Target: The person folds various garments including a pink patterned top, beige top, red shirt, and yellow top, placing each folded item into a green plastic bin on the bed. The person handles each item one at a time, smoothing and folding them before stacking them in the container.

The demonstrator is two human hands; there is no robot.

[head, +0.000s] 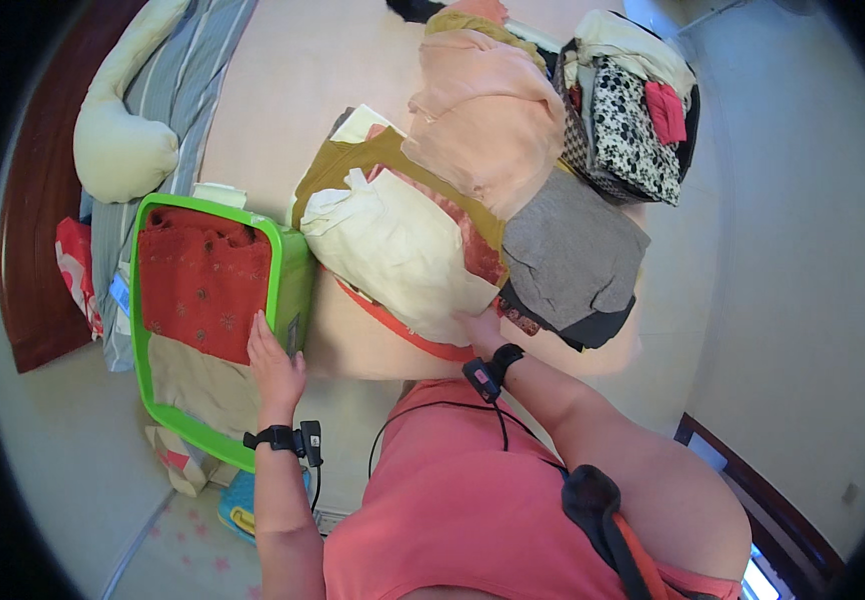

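Note:
My left hand (275,371) lies flat along the inner right side of a green plastic bin (276,262), touching the folded clothes in it. A red knit garment (204,281) with small star-like motifs fills the bin's far part, and a folded beige garment (200,379) its near part. At the near right edge of a white garment (402,255) is my right hand (481,330), its fingers partly hidden by the cloth. Whether they grip it is not clear. Beneath the white garment lie a mustard garment (350,154) and a reddish patterned one (470,232).
Peach sheer fabric (485,112) and a folded grey garment (575,240) lie beside the pile. An open bag (590,169) holds more clothes at the far right. A cream pillow (121,154) lies on striped bedding (177,90). Cables run from both wrists.

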